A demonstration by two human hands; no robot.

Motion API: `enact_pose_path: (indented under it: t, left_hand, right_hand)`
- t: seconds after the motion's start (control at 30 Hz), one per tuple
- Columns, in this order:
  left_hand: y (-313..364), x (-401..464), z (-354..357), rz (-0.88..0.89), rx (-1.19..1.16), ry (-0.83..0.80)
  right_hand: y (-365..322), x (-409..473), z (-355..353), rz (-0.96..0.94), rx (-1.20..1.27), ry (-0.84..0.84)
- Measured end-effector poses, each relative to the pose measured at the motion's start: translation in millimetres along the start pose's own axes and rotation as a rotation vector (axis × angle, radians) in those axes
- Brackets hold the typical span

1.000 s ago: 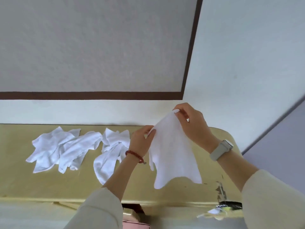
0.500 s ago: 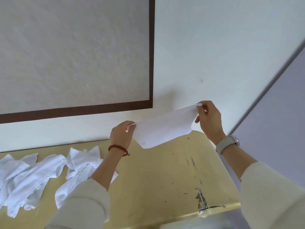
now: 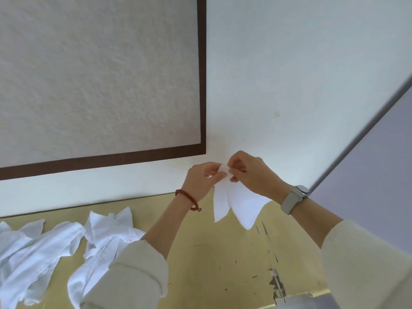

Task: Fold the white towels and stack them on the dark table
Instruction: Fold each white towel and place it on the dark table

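White towel (image 3: 239,202) hangs doubled, airborne.

A textured grey-beige wall panel (image 3: 98,74) fills the far left, edged along its right and lower sides by a dark brown border (image 3: 201,70). To its right runs a plain white wall (image 3: 289,63) with a small yellowish mark (image 3: 277,114). At far right a pale lilac panel (image 3: 379,152) slants away behind a grey edge strip (image 3: 356,139). A red bead bracelet (image 3: 188,199) and a grey watch (image 3: 294,198) circle the wrists, above cream sleeves (image 3: 131,273).
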State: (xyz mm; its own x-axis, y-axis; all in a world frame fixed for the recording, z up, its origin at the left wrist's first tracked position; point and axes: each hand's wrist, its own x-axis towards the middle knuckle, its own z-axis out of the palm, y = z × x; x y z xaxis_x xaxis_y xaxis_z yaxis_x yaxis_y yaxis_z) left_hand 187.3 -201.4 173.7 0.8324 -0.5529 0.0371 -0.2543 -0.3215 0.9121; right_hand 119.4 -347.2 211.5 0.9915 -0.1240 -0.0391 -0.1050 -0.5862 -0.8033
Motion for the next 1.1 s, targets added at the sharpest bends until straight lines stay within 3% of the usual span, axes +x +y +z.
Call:
enact_pose_path:
  t: [0.3,0.5,0.6,0.7,0.8,0.9,1.1]
  left_hand:
    - [15.7,15.0,-2.7,-0.027,0.007,0.277]
    - [18.1,19.3,-43.5,-0.120,-0.153,0.511]
    - [12.9,5.1,-54.4,-0.111,-0.238,0.509]
    - [-6.7,-21.0,-52.6,-0.162,-0.251,0.470]
    - [-41.9,-55.4,-39.6,-0.271,-0.159,0.351]
    - [-79.8,-93.7,-15.6,-0.411,-0.048,0.163]
    - [-154.6,-165.6,37.8,-0.717,0.090,-0.160]
  right_hand:
    - [61.8,1.5,4.3,0.138,-0.319,-0.217]
    - [66.5,18.9,-21.4,0.161,-0.356,0.154]
    - [60.5,18.8,-32.2,0.096,-0.398,0.319]
    - [73.9,1.8,-28.9,-0.014,-0.504,0.350]
    - [106.2,-26.7,-12.2,-0.086,-0.572,0.232]
    - [141.2,-61.4,8.5,-0.055,-0.588,-0.009]
    - [192.8,-128.8,54.8,0.340,-0.462,-0.499]
